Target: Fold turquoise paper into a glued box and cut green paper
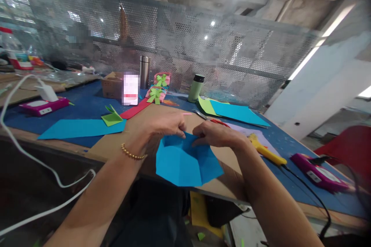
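Note:
A sheet of blue paper (pixel 179 162), creased and partly folded up into a box-like shape, lies over the table's front edge. My left hand (pixel 171 123) pinches its far edge, fingers closed on the paper. Just to the right, my right hand (pixel 213 133) grips the same far side, its fingertips curled over the fold. Both hands are close together, and the underside of the paper is hidden. Beneath it is a brown cardboard sheet (pixel 110 148). Beyond my right hand are scissors (pixel 200 114) with red handles.
At right lie a yellow glue gun (pixel 266 150) and a purple power strip (pixel 319 171). A green bottle (pixel 196 88), a steel flask (pixel 144 71), a lit phone (pixel 130 88) and a cardboard box (pixel 111 85) stand behind. Blue paper (pixel 81 128) lies left; a white cable (pixel 37 166) hangs there.

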Motion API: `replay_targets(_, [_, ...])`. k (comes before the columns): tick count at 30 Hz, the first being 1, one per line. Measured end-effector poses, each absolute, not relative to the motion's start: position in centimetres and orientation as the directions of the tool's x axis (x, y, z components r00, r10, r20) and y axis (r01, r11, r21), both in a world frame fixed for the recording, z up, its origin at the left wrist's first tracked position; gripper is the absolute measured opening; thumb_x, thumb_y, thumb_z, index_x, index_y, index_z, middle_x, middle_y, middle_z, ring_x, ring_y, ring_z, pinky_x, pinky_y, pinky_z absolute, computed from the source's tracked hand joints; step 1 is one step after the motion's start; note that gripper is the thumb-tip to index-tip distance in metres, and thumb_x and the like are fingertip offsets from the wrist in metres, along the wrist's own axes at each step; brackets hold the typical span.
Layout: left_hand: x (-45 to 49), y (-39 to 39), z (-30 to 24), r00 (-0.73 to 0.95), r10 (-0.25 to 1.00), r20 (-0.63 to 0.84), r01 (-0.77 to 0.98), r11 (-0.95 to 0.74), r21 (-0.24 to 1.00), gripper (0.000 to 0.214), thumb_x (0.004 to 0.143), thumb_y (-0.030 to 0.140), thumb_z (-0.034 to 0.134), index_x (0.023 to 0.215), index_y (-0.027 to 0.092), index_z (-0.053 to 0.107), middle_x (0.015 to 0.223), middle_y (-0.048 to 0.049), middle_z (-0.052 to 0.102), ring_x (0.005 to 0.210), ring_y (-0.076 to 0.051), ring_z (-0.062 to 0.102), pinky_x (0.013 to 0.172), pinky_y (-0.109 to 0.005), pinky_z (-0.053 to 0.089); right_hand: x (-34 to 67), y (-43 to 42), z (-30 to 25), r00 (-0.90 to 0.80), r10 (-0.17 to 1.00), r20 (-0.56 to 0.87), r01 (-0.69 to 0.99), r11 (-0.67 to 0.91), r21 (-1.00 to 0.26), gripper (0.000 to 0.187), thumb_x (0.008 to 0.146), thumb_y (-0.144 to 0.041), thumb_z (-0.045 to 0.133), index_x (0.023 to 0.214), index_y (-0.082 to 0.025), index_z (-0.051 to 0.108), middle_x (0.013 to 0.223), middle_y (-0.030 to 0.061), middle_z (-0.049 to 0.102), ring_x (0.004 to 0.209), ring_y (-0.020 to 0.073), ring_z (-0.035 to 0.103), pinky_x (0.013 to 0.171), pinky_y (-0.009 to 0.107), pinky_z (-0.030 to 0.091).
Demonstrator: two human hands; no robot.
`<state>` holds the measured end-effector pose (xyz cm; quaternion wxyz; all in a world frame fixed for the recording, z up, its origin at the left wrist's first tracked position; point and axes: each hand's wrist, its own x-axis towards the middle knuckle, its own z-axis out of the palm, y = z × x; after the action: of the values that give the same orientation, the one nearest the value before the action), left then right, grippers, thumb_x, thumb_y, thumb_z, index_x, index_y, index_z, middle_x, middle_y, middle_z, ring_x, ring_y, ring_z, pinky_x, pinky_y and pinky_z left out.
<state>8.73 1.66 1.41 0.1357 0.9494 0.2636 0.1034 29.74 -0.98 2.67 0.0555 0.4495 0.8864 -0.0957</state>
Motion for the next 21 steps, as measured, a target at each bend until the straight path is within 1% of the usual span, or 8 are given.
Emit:
replay_targets(2, [8.7,2.0,1.1,0.845,0.520,0.122,0.454,-0.820,0.349,0.031,0.082,0.030,0.061,0.055,0.016,0.053,0.050,0.0057,0.038,0.048,-0.008,0.030,0.052,-0.028,0.018,29.6,-1.0,2.6,-0.599,0.788,-0.145,0.801,0.592,-0.091,0.040,0.081,-0.038,0.069,0.058,-0.017,0.044,0.057,-0.0062,0.036,0.057,0.0088,0.031,0.056,0.029,0.019])
replay_targets(4, [8.8,1.9,1.1,0.844,0.523,0.118,0.456,-0.817,0.353,0.033,0.082,0.033,0.061,0.055,0.017,0.052,0.050,0.0057,0.036,0.049,-0.008,0.029,0.052,-0.029,0.018,29.3,-1.0,2.4,-0.593,0.798,-0.111,0.805,0.589,-0.065,0.039,0.081,-0.037,0.069,0.057,-0.017,0.045,0.056,-0.0061,0.037,0.057,0.0089,0.031,0.056,0.029,0.019])
replay_targets(6, [9.0,1.5,1.5,0.831,0.542,0.125,0.484,-0.815,0.319,0.035,0.083,0.035,0.061,0.054,0.017,0.051,0.049,0.0054,0.035,0.050,-0.009,0.029,0.053,-0.029,0.018,29.0,-1.2,2.3,-0.577,0.812,-0.091,0.817,0.575,-0.053,0.036,0.081,-0.034,0.070,0.057,-0.017,0.048,0.055,-0.0061,0.037,0.056,0.0088,0.031,0.055,0.029,0.019])
replay_targets(9, [9.3,0.7,2.1,0.830,0.538,0.147,0.487,-0.827,0.280,0.036,0.085,0.030,0.058,0.053,0.016,0.049,0.048,0.0050,0.034,0.051,-0.009,0.029,0.055,-0.029,0.019,29.0,-1.3,2.3,-0.577,0.813,-0.076,0.816,0.573,-0.072,0.034,0.080,-0.034,0.070,0.057,-0.017,0.051,0.054,-0.0059,0.039,0.055,0.0088,0.033,0.055,0.028,0.020])
replay_targets(11, [9.4,0.6,2.0,0.848,0.510,0.145,0.451,-0.838,0.308,0.037,0.085,0.027,0.056,0.052,0.016,0.045,0.048,0.0053,0.034,0.051,-0.008,0.028,0.055,-0.028,0.020,29.3,-1.2,2.3,-0.596,0.798,-0.085,0.801,0.585,-0.124,0.034,0.082,-0.038,0.069,0.059,-0.017,0.054,0.055,-0.0052,0.043,0.055,0.0089,0.035,0.054,0.028,0.022])
replay_targets(14, [9.5,1.0,1.6,0.861,0.498,0.103,0.424,-0.816,0.393,0.036,0.086,0.026,0.054,0.053,0.016,0.043,0.049,0.0059,0.033,0.051,-0.008,0.027,0.054,-0.027,0.021,30.2,-1.0,2.4,-0.647,0.757,-0.091,0.756,0.622,-0.202,0.036,0.088,-0.044,0.060,0.064,-0.016,0.059,0.059,-0.0033,0.050,0.057,0.0095,0.040,0.055,0.027,0.025])
replay_targets(16, [9.5,1.2,1.4,0.858,0.507,0.079,0.428,-0.793,0.434,0.035,0.086,0.026,0.054,0.054,0.017,0.043,0.051,0.0060,0.031,0.051,-0.008,0.027,0.054,-0.028,0.021,30.5,-1.0,2.5,-0.657,0.750,-0.081,0.747,0.631,-0.210,0.035,0.090,-0.040,0.056,0.065,-0.016,0.060,0.059,-0.0033,0.049,0.057,0.0093,0.039,0.056,0.027,0.025])
replay_targets(21, [9.3,1.4,1.5,0.852,0.516,0.091,0.421,-0.778,0.467,0.033,0.082,0.027,0.056,0.053,0.017,0.046,0.049,0.0057,0.032,0.051,-0.009,0.028,0.053,-0.028,0.021,30.4,-0.9,2.6,-0.637,0.768,-0.069,0.764,0.617,-0.191,0.028,0.088,-0.032,0.058,0.065,-0.016,0.059,0.058,-0.0039,0.048,0.056,0.0089,0.038,0.057,0.027,0.025])
